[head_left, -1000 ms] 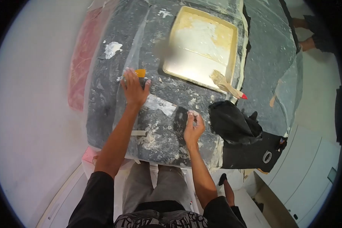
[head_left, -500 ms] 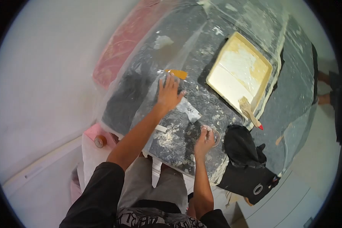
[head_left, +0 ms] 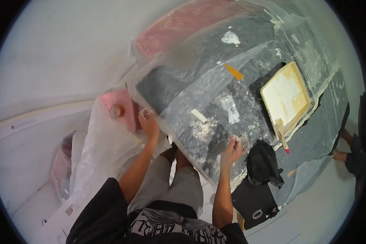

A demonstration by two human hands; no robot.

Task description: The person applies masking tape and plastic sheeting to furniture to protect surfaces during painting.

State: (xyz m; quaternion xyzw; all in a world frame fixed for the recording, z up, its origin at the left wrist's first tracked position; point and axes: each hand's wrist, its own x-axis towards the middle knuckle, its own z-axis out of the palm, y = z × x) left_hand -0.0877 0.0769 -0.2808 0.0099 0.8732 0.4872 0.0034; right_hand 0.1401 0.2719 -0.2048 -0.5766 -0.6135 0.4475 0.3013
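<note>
My left hand is off the sheet-covered table's left edge, its fingers curled in and whitish at the tips, beside a pink plastic-covered surface. A brown tape roll lies there, a little left of the fingers. Over the near part of the table, my right hand is closed with thumb and fingertips pinched together; I cannot tell what either hand pinches. Right at its fingers shows a pale ring-shaped roll. Farther in lie a whitish plastic strip, a pale short stick and an orange scraper blade.
A cream paint tray holds pale paint, with a paintbrush across its near corner. Black cloth lies at the table's near right edge. Stained plastic sheeting covers the table. Another person's arm shows at far right.
My left hand has lifted from beside the orange blade and moved left past the table edge, fingers now curled. My right hand stays pinched by the ring. The view has turned left.
</note>
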